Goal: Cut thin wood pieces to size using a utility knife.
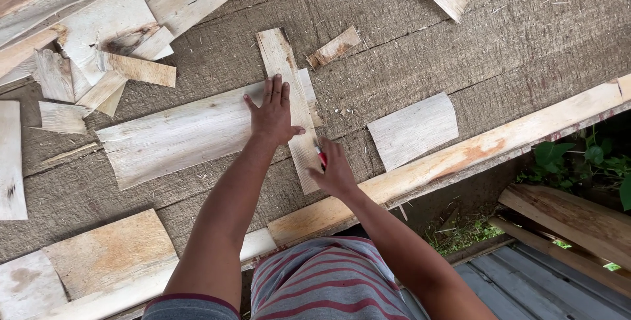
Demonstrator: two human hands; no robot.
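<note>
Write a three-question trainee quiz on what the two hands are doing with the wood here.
1. True or false: the left hand lies flat on the narrow wooden strip.
2. What does the right hand hold?
A. a hammer
B. a red pencil
C. a saw
3. Fill in: the strip lies across a wide pale ____ .

Key:
1. True.
2. B, the red pencil, its tip at the strip's edge.
3. Board, resting on the rough worktop.

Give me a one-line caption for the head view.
Left hand presses a narrow wooden strip across a wide plank while the right hand marks it with a red pencil.
</note>
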